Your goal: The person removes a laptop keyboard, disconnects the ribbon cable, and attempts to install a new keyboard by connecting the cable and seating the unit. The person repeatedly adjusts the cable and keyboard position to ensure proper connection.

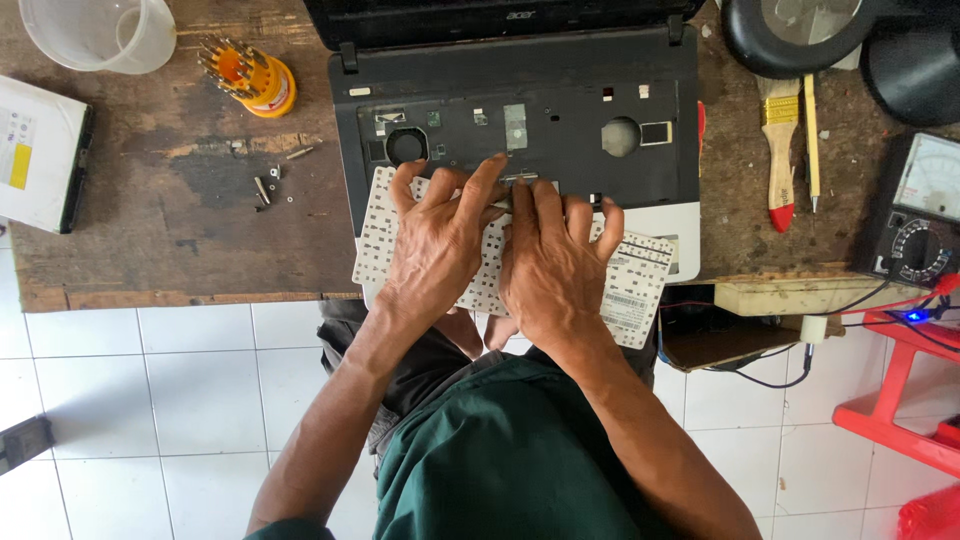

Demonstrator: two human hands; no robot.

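Optical drive (40, 150): flat and white, at the far-left edge of the desk (170, 240).
Plastic cup (100, 30): clear, far left corner.
Screwdriver bit holder (250, 75): orange and yellow, just right of the cup.
Loose screws (268, 185): a small scatter on the bare wood, left of the laptop.
Laptop (515, 110): dark base, keyboard bay open, lid standing at the far side.
Keyboard (640, 290): lifted out and turned underside up, lying tilted over the near half of the laptop base.
Left hand (440, 240): fingers spread, palm down on the keyboard's back, fingertips at its far edge.
Right hand (555, 255): fingers close together, pressing at the same far edge, touching the left hand.
Step in hand: by the look of it, work at the ribbon joint where keyboard meets base; what the fingertips grip is hidden.
In the way: both hands cover the joint.
Paintbrush (778, 150): wooden handle, red tip, right of the laptop.
Multimeter (915, 215): analogue, far right.
Red stool (900, 400): near right, off the desk.
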